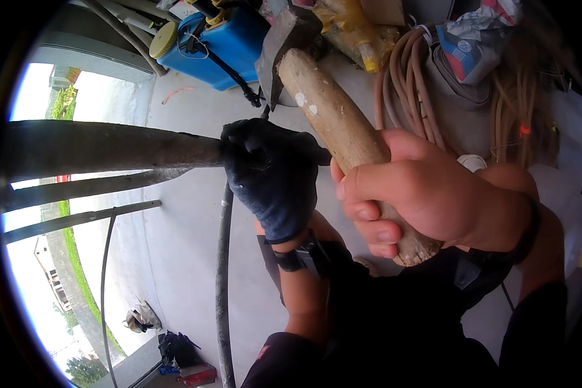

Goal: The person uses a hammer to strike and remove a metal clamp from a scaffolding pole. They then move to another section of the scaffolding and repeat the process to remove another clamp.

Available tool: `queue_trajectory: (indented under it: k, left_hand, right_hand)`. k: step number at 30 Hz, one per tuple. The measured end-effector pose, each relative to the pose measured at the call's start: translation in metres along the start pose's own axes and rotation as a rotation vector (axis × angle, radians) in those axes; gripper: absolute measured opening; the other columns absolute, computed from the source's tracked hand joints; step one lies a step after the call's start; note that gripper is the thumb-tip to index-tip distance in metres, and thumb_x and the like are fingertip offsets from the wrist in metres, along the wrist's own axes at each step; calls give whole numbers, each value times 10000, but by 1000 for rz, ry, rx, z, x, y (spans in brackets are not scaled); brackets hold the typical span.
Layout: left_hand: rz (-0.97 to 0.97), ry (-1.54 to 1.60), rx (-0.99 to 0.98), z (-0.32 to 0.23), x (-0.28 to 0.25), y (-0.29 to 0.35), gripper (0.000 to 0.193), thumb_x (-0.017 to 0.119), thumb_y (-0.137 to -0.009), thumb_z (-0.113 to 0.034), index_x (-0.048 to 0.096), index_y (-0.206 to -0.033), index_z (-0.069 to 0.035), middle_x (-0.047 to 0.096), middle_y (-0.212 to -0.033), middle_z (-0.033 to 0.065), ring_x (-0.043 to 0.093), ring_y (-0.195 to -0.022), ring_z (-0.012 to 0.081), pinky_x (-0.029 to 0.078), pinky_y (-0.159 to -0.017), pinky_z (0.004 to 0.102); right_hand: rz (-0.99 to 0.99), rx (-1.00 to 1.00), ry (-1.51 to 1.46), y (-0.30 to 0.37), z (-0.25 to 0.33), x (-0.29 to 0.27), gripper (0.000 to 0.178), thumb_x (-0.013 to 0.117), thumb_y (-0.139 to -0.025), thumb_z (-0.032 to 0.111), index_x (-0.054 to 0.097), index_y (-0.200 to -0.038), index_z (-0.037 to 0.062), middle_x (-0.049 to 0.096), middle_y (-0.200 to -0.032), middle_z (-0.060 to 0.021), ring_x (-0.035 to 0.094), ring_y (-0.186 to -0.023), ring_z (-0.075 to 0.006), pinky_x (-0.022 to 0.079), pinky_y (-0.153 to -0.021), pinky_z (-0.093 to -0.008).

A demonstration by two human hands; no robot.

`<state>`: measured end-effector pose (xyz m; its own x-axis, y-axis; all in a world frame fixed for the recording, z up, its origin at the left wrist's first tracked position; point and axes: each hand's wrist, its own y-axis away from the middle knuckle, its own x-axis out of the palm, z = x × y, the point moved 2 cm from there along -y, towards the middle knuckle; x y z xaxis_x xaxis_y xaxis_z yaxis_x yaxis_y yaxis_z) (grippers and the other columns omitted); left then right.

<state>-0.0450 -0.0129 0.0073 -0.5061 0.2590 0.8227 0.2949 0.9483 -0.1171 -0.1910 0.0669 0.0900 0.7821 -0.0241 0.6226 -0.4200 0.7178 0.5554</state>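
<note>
My left hand [268, 174], in a dark work glove, is closed round a thick dark pole [110, 145]. The pole runs in from the left, and a short end shows past the glove's right side. My bare right hand [417, 187] grips the rough wooden handle of a hammer [333, 110]. Its dark metal head tilts up and away, above and slightly right of the gloved hand, apart from the pole. A long thin grey pole [223, 271] passes below and behind the glove.
Two more poles [103, 187] [84, 223] lie below the held one at left. A blue tank [220, 48] stands at the back. Coiled brown hoses [404, 84] and a yellow plastic-wrapped item [352, 32] sit back right. A dark bag [178, 349] lies near left on the concrete floor [181, 258].
</note>
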Motion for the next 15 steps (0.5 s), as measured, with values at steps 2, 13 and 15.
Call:
queue_trajectory:
  k: [2,13,15]
  left_hand:
    - [-110,-15,55,7,-25,3,180,420,-1027,-199,554,-997,-82,514,-800,-17,524,-742,88,443,-693,224]
    - [-445,-1458,329,-14,-49,23,155,630,-891,-141,632,-977,-12,673,-822,119,642,-734,232,492,-650,344]
    - [-487,-1420,325,-18,-55,24,174,649,-877,-157,638,-980,-18,677,-821,124,650,-738,247,494,-649,352]
  right_hand:
    - [26,43,36,2,-2,3,178,573,-865,69,472,-993,-3,473,-679,-36,469,-498,-120,441,-486,-307]
    - [139,143,-32,-14,-35,45,151,551,-914,43,439,-1014,39,450,-698,-46,475,-498,-119,437,-477,-307]
    - [125,141,-1,-19,-43,54,147,550,-916,45,439,-1012,47,452,-699,-47,477,-498,-120,437,-477,-309]
